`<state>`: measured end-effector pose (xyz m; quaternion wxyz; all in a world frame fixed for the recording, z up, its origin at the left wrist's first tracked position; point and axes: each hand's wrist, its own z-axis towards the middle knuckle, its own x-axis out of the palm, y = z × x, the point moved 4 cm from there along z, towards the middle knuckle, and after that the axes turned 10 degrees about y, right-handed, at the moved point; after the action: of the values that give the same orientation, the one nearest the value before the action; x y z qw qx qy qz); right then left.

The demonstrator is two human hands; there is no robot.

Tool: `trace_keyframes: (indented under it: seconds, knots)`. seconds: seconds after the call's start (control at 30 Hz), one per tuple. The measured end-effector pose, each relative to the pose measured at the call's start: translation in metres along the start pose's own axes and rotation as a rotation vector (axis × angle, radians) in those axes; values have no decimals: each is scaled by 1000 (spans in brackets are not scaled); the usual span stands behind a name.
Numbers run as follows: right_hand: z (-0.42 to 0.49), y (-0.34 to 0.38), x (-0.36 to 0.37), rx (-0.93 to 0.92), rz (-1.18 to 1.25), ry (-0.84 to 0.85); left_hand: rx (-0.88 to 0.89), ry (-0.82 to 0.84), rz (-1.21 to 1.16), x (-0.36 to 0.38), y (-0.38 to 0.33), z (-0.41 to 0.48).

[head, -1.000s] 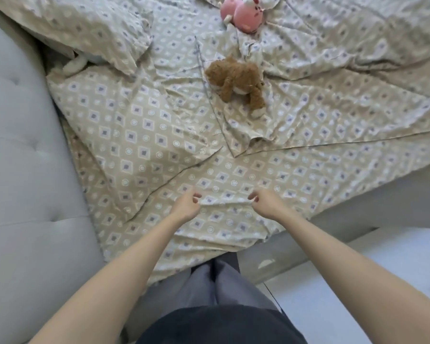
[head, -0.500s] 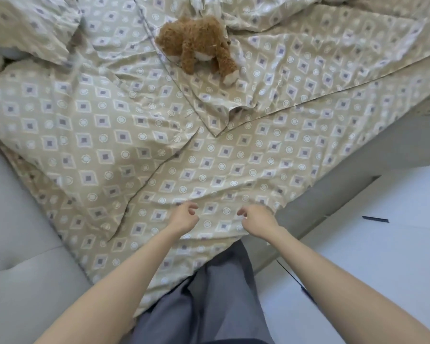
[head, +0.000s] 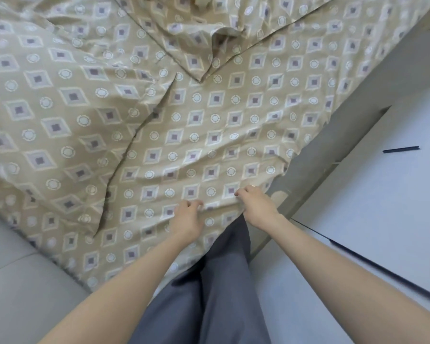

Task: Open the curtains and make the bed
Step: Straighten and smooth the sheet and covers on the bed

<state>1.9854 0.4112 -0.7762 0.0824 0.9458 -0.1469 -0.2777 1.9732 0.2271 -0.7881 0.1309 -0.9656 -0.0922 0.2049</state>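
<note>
Both my left hand [head: 188, 219] and right hand [head: 255, 207] pinch the rumpled patterned bedsheet [head: 196, 135]; smoothing looks barely begun, curtains unseen.

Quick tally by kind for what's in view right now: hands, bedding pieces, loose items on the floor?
Hands: 2, the left hand and right hand, both pinching the patterned sheet
Bedding pieces: 1, that sheet
Floor items: 1, a dark pen-like stick
Total: 4
</note>
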Motion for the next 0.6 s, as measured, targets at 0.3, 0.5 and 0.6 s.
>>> trace_keyframes:
  seconds: [0.3,0.5,0.6]
  knots:
    - [20,-13,20,-30,-103,-215,73,-257,168,7,-1,19]
    - [27,-11,12,-58,-183,-257,108,-170,-63,7,7,19]
    - [28,-9,11,-131,-204,-231,125,-110,14,8,9,16]
